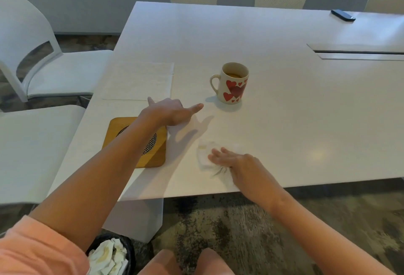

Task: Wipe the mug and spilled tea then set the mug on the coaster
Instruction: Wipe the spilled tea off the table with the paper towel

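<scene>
Mug [234, 84] not yet on the coaster [140, 143]; I judge the spill wipe to be under way and the placing still to do.

Taking the mug as my landmark and working outward from myself: nearest me, below the worktop [295, 121] edge, a bin [111, 253] holds crumpled stained tissues. Nearer than the mug, my right hand [236, 163] presses flat, fingers spread, on a damp paper towel [206, 156] lying on the worktop. Nearer and left of the mug sits the wooden coaster, bare, partly under my left forearm. My left hand [172, 110] hovers empty, index finger extended toward the mug, not touching it. The mug stands upright with tea inside. Left of it lies a fresh paper towel sheet [140, 80]. I cannot tell whether the mug itself has been wiped.
</scene>
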Motion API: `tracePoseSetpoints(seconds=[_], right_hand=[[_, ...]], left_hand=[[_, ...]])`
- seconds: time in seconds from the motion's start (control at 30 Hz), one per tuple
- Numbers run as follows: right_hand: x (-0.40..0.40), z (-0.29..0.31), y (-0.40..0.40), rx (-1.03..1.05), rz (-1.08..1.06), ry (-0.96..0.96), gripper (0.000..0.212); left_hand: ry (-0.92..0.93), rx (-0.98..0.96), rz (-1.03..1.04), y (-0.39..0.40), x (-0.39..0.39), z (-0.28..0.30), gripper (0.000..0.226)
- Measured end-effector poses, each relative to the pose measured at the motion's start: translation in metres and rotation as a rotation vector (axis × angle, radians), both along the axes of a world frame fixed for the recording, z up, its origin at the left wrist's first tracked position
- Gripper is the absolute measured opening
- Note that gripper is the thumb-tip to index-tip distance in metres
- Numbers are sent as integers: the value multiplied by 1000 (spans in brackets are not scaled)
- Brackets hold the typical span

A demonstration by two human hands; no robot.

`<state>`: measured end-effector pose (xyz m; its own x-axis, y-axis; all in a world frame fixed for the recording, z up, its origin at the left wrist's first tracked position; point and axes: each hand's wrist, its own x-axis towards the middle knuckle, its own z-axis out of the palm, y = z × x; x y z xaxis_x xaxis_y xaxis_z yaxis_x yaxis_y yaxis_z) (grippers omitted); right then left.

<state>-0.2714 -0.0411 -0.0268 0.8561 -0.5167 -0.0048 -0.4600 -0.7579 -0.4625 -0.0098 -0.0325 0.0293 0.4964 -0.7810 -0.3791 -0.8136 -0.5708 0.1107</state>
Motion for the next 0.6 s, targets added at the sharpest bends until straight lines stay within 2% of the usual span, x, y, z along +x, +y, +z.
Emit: tracePoseSetpoints(seconds=[0.13, 0.27, 0.4, 0.6], right_hand=[[-9, -2, -34, -55, -259, -53, 62], [3, -6, -29, -64, -373, -45, 69], [21, -3, -6, 14, -336, -68, 69], [49, 6, 42, 46, -82, -3, 77]], left_hand=[[11, -2, 0, 2, 2, -3, 97], [24, -21, -13, 5, 2, -6, 94], [24, -47, -16, 6, 2, -8, 93], [18, -62, -18, 12, -3, -8, 92]])
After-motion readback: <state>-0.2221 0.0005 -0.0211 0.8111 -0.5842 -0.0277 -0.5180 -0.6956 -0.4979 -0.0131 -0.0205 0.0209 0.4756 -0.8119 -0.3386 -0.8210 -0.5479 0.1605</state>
